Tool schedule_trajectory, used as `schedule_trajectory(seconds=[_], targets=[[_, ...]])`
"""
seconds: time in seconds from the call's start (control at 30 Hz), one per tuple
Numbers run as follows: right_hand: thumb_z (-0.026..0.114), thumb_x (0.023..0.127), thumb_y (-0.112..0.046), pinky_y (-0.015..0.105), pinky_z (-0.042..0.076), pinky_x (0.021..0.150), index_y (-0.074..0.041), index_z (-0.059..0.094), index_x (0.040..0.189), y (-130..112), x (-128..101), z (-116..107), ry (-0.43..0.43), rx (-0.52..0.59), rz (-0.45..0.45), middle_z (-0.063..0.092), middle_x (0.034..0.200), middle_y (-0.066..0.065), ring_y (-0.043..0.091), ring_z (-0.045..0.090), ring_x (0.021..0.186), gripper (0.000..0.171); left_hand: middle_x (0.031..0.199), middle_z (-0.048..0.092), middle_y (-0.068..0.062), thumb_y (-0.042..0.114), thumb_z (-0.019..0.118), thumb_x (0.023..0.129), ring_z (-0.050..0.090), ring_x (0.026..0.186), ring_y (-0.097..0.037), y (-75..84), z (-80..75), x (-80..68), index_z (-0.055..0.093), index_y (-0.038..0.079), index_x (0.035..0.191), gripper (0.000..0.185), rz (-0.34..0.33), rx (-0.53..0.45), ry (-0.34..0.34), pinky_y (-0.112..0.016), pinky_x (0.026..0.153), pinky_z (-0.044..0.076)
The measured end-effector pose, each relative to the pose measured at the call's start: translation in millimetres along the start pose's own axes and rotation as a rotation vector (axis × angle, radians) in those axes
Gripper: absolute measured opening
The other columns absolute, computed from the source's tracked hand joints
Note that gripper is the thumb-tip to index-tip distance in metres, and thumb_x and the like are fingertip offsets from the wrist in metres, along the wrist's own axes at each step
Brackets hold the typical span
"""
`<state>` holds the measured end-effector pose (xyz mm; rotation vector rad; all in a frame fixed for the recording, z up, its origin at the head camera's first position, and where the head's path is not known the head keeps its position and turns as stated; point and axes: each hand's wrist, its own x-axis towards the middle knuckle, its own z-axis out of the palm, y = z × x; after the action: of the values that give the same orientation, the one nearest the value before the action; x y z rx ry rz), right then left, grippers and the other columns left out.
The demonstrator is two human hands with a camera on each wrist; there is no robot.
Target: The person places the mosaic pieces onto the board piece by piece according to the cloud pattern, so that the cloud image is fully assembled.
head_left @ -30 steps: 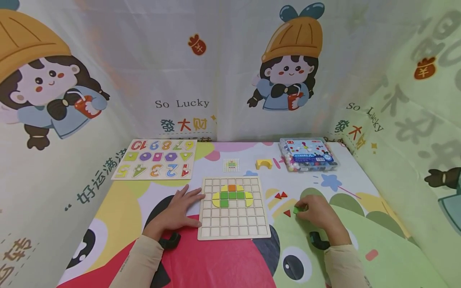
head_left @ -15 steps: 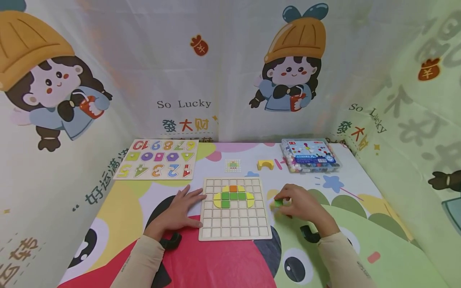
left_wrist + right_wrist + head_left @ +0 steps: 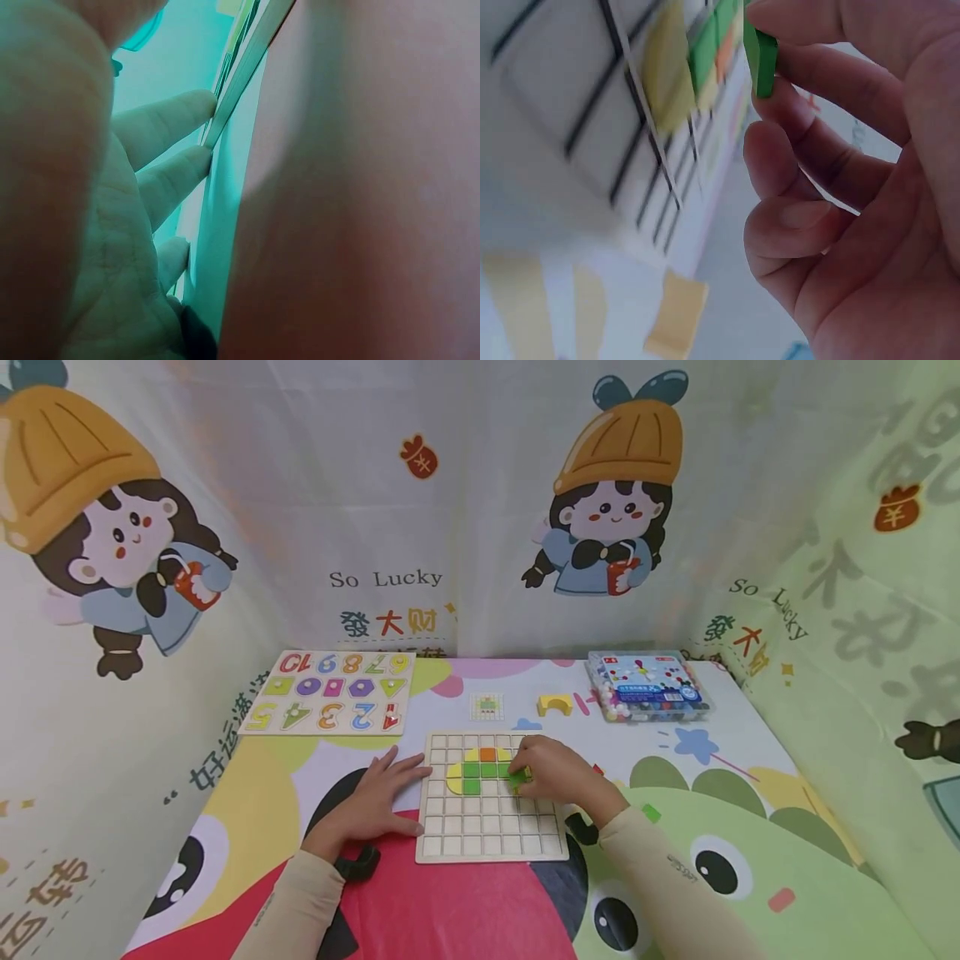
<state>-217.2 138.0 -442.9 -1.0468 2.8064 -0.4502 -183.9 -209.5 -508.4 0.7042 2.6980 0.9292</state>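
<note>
A wooden grid board lies on the table, with yellow, green and orange tiles set in its upper rows. My right hand hovers over the board's right side and pinches a small green square tile between thumb and fingertips, just above the placed tiles. My left hand lies flat on the mat, its straight fingers touching the board's left edge.
Red triangle pieces and a green tile lie right of the board. Behind it are a small pattern card, a yellow arch block, a clear box of pegs and a number puzzle board.
My right hand has carried the green tile leftward from the mat on the right to above the board's right side. The left hand has stayed where it was.
</note>
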Motion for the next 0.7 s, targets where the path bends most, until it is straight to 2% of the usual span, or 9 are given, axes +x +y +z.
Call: schedule_trajectory(seconds=[0.13,0.27,0.5,0.7], targets=[[0.084,0.086,-0.015,0.033,0.057,0.085,-0.014,0.086,0.104,-10.2,12.6,9.8,-0.037,0.013,0.025,0.070,0.098,-0.002,0.011,0.059,0.090,0.018,0.170,0.038,-0.010,0.052,0.089,0.074,0.008,0.163,-0.047,-0.4,0.8,-0.2,0.054,0.017,0.155,0.095,0.001,0.000,0.001,-0.073,0.128,0.007],[0.083,0.087,-0.014,0.033,0.058,0.086,-0.016,0.085,0.103,-18.1,20.4,15.8,-0.037,0.011,0.039,0.072,0.097,-0.004,0.010,0.059,0.089,0.017,0.170,0.038,-0.010,0.051,0.088,0.074,0.009,0.163,-0.048,-0.6,1.1,-0.3,0.053,0.017,0.155,0.095,-0.002,0.004,0.005,-0.074,0.128,0.008],[0.081,0.087,-0.013,0.035,0.058,0.088,-0.016,0.083,0.100,-23.4,25.8,22.9,-0.046,0.022,0.066,0.071,0.097,-0.004,0.010,0.061,0.090,0.013,0.170,0.038,-0.011,0.051,0.088,0.075,0.009,0.162,-0.049,0.4,0.4,-1.0,0.054,0.016,0.155,0.094,0.011,0.010,0.008,-0.073,0.128,0.007],[0.082,0.087,-0.013,0.035,0.058,0.088,-0.016,0.083,0.102,-26.5,26.8,25.9,-0.052,0.016,0.075,0.072,0.099,-0.004,0.012,0.062,0.092,0.015,0.171,0.037,-0.010,0.052,0.088,0.074,0.007,0.163,-0.047,1.1,1.2,-1.3,0.053,0.017,0.156,0.095,-0.007,-0.003,0.001,-0.073,0.129,0.007]])
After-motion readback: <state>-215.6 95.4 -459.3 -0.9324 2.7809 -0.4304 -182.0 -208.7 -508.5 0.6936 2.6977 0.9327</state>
